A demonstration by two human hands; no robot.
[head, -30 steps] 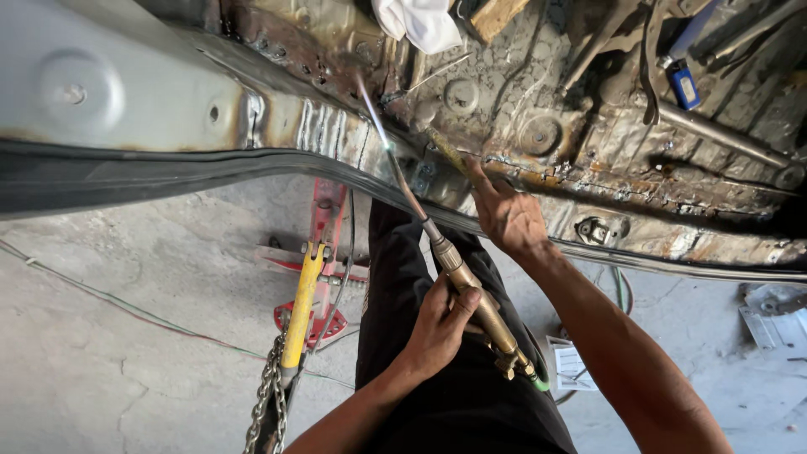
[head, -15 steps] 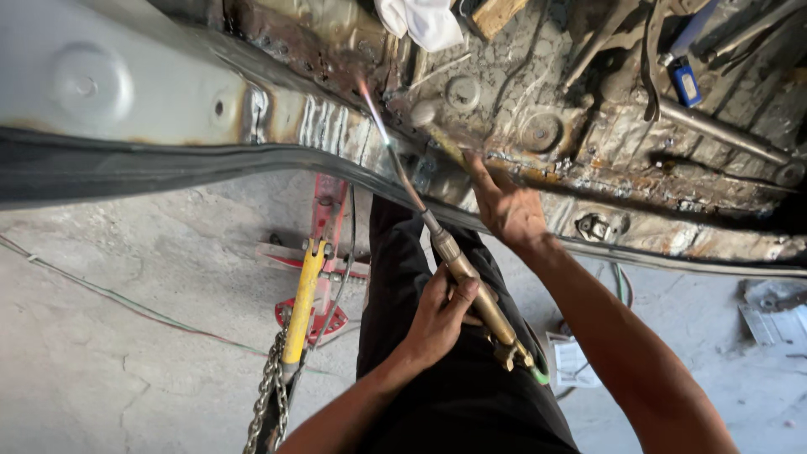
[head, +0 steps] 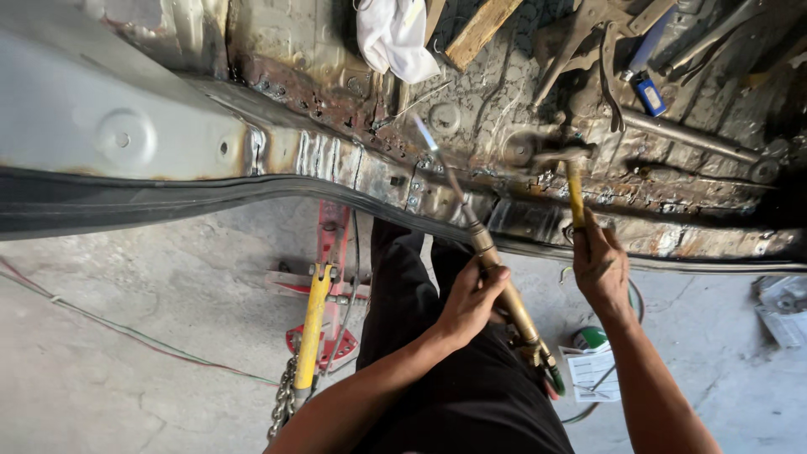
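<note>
Torch: brass welding torch (head: 504, 290) gripped mid-barrel in our left hand (head: 471, 298), its thin nozzle slanting up and left, a small pale flame at the tip just over the rusted car floor pan (head: 471, 126).
Hammer: our right hand (head: 601, 269) is closed round a yellow-handled hammer (head: 574, 189), its blurred head at the scorched sill seam, right of the flame.
Bodywork: grey sill panel (head: 109, 143) with a row of weld beads runs left.
Floor pan: white rag (head: 391, 38), wooden block (head: 479, 29), locking pliers (head: 580, 38) and a steel bar (head: 689, 139) lie on it.
Below: red-and-yellow jack (head: 318, 307) with chain on the concrete floor (head: 126, 378), beside our dark trousers.
</note>
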